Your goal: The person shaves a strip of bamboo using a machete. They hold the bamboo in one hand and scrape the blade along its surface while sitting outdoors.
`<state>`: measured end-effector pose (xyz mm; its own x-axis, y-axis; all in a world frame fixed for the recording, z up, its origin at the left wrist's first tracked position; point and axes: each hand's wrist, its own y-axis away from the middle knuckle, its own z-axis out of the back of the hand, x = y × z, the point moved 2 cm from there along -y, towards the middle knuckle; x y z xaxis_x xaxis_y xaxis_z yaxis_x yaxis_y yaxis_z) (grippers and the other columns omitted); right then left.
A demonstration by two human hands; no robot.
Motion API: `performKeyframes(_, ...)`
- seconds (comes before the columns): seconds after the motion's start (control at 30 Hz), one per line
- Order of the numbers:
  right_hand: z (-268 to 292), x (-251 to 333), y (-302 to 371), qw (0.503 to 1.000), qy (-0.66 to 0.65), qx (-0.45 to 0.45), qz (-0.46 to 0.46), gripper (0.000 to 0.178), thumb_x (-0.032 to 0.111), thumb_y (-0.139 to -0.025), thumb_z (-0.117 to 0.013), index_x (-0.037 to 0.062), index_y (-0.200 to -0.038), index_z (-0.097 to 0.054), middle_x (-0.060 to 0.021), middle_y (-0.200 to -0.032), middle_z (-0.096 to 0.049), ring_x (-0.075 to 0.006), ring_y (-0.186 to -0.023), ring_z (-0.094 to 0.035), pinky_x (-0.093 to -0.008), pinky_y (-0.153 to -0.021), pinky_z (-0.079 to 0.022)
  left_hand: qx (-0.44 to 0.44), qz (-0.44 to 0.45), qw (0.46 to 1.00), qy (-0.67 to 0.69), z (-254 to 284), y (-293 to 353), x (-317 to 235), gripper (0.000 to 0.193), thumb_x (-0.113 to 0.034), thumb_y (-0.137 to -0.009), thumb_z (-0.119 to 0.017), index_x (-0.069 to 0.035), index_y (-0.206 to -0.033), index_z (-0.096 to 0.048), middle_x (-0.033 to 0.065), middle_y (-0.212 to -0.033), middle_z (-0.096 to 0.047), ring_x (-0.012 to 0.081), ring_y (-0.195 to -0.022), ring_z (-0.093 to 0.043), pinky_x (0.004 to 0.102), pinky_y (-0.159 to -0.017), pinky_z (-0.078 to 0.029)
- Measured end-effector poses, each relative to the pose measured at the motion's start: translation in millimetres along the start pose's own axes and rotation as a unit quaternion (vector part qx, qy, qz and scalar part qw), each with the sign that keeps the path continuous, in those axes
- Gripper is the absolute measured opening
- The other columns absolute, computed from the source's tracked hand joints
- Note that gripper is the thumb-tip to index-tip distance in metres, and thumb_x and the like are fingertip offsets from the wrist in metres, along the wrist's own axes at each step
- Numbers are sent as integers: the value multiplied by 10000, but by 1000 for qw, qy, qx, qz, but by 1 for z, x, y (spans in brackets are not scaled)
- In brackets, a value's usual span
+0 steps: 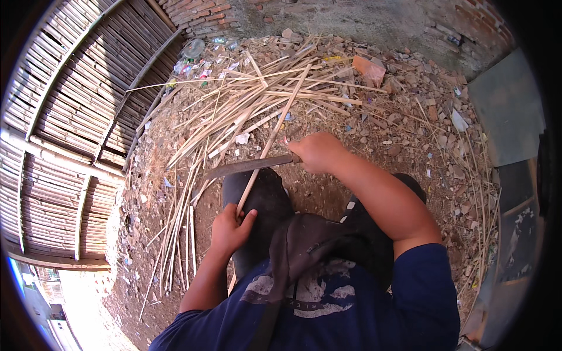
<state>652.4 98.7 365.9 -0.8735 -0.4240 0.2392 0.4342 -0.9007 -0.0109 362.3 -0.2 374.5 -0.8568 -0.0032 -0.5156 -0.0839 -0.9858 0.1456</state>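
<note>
My left hand (230, 228) is closed round the near end of a long bamboo strip (273, 138), which slants up and away over my left knee toward the pile. In my right hand (319, 153) is the handle of a machete (249, 167). Its long dark blade points left and lies across the strip, a little beyond my left hand. Whether the edge bites into the bamboo I cannot tell. Beyond my knees lies a loose pile of split bamboo strips (257, 96), pale and crossing one another. Thinner strips (175, 234) lie on the ground left of my leg.
A bamboo slat wall (64, 76) rises at the left, and a brick and plaster wall (363, 23) closes the far side. Rubble with an orange brick piece (369, 70) covers the ground. Grey panels (509, 111) and long thin strips (477, 193) are on the right.
</note>
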Motion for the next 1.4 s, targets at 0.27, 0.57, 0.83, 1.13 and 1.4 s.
performKeyframes(0.27,7,-62,7,991,-27,62,-112,204,171,-761,-685,136,-962,-688,-135,-900,-717,-368,-903,-705,-497,-776,-554,-5,-43,999,-29,3,-2,-6,485,-459,-857,-767,-10,-833,-585,137,-647,-620,329,-633,-663,424,-601,-503)
performKeyframes(0.57,4,-6,8,1000,-15,-7,20,214,182,-738,-718,119,-930,-648,-163,-824,-691,-393,-847,-691,-524,-734,-544,-16,-41,998,-33,-4,2,0,481,-461,-862,-763,-15,-835,-585,152,-652,-626,347,-649,-671,433,-606,-505)
performKeyframes(0.83,15,-36,11,996,-37,25,-73,218,165,-780,-671,120,-993,-663,-151,-854,-702,-371,-902,-703,-500,-780,-557,-44,-55,997,-34,-2,0,4,501,-495,-910,-698,-16,-825,-578,170,-665,-634,388,-673,-671,473,-620,-507)
performKeyframes(1.13,14,-71,7,987,-110,75,-93,184,145,-762,-689,128,-945,-686,-128,-881,-711,-336,-905,-704,-490,-785,-547,-39,-61,997,-15,-6,3,0,477,-462,-905,-720,-21,-795,-575,160,-643,-623,380,-636,-660,464,-596,-502)
performKeyframes(1.4,31,-11,16,999,-25,31,-26,288,166,-756,-697,153,-1043,-679,-127,-934,-723,-364,-916,-705,-502,-794,-561,-38,-20,999,11,-4,1,2,476,-452,-873,-763,-16,-800,-586,153,-645,-623,337,-620,-664,430,-588,-501)
